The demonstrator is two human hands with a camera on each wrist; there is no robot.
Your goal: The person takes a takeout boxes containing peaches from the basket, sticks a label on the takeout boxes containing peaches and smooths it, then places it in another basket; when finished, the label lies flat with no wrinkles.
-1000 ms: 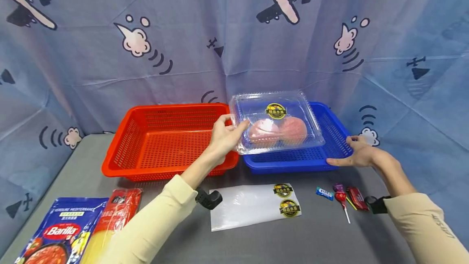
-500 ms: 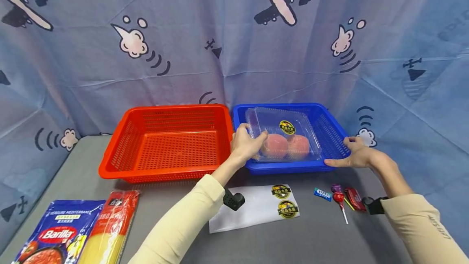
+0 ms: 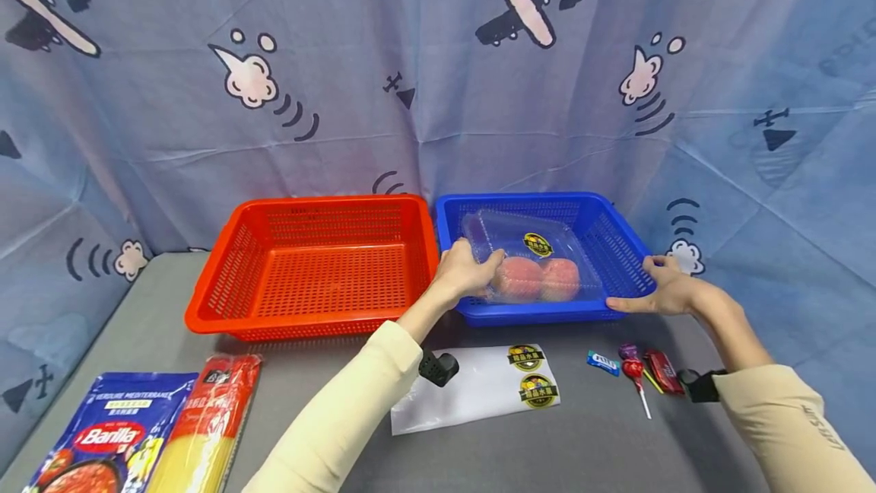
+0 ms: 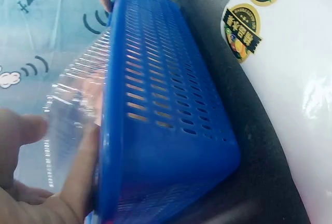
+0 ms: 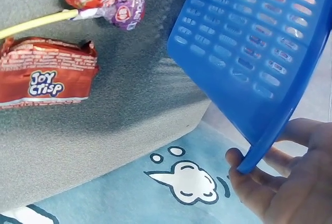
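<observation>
My left hand (image 3: 465, 274) holds the left side of a clear plastic fruit box (image 3: 547, 249); its thumb lies over the lid. Two round pink fruits (image 3: 518, 280) and a black-and-gold label show through the box. It sits tilted inside the blue basket (image 3: 541, 314), toward the near left. In the left wrist view the thumb (image 4: 85, 156) and a finger (image 4: 31, 128) are spread at the box's edge, which stands above the basket rim. My right hand (image 3: 671, 287) grips the basket's right front corner, thumb and fingers on either side of the rim (image 5: 251, 162).
A red basket (image 3: 311, 326) stands to the left. In front lie a white sheet with labels (image 3: 472, 394), a blue-wrapped sweet (image 3: 603, 362), lollipops (image 3: 635, 371) and a red Joy Crisp packet (image 5: 46, 73). A Barilla pouch (image 3: 109, 432) and spaghetti pack (image 3: 205, 424) lie front left.
My left hand has lowered the fruit box from above the blue basket into it, moving right and down. In the last half second it has settled slightly lower. The right hand keeps its place.
</observation>
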